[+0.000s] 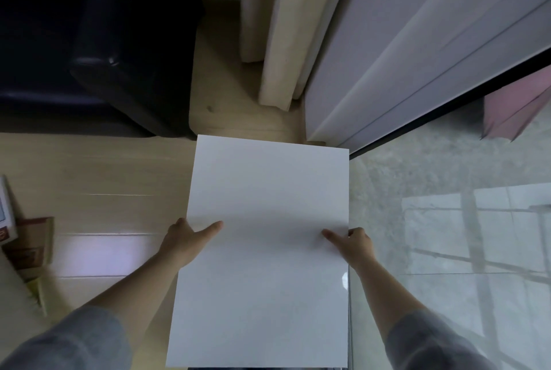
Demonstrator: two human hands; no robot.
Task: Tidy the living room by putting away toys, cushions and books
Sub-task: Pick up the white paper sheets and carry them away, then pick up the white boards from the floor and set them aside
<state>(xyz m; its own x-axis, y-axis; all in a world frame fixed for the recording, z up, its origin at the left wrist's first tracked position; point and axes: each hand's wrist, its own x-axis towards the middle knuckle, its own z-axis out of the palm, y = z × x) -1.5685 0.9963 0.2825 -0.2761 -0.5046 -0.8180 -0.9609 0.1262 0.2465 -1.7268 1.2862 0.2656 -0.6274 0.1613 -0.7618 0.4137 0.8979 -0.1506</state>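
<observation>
A large flat white book or board [265,191] fills the middle of the head view, held level above the floor. My left hand [186,238] grips its left edge, thumb lying on the top face and fingers hidden underneath. At the right edge my right hand [354,243] holds it the same way, thumb on top. The white face is blank; what lies under it is hidden.
A dark sofa [98,41] stands at the upper left on the pale wooden floor [98,179]. Cream curtains [283,27] hang ahead. A glass door or window [447,205] with a black frame runs along the right. Books or boxes [26,247] lie at the left edge.
</observation>
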